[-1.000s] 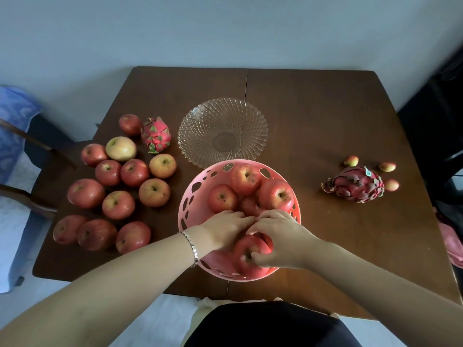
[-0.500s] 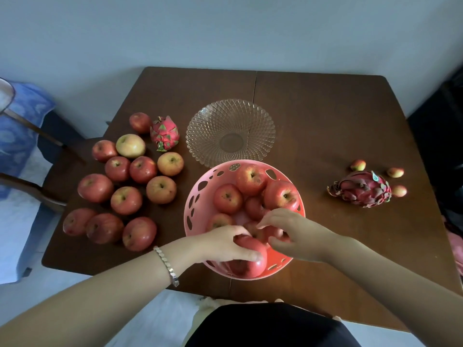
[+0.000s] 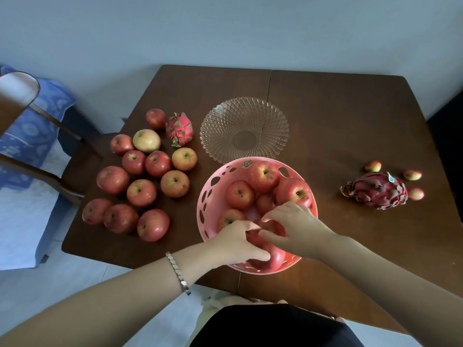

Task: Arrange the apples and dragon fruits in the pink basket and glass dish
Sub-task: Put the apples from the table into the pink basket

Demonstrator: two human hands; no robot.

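Both hands in the pink basket [image 3: 209, 196] near the table's [image 3: 338, 116] front edge. Left hand [image 3: 235, 244] curled around a red apple [image 3: 271, 259] at the basket's near wall; right hand [image 3: 295, 227] half open, fingertips touching the same apple. Five more apples [image 3: 263, 176] behind, partly hidden by the hands. Glass dish [image 3: 244, 130] just beyond, bare. Loose apples [image 3: 140, 192] and a dragon fruit [image 3: 179, 128] toward the left edge; a darker dragon fruit [image 3: 375, 190] and three small fruits [image 3: 412, 175] toward the right.

Basket [image 3: 209, 196] pink, hole-patterned; apples [image 3: 140, 192] red-yellow; dish [image 3: 244, 130] clear, diamond-cut; dragon fruit [image 3: 179, 128] pink with green tips; table [image 3: 338, 121] dark brown.
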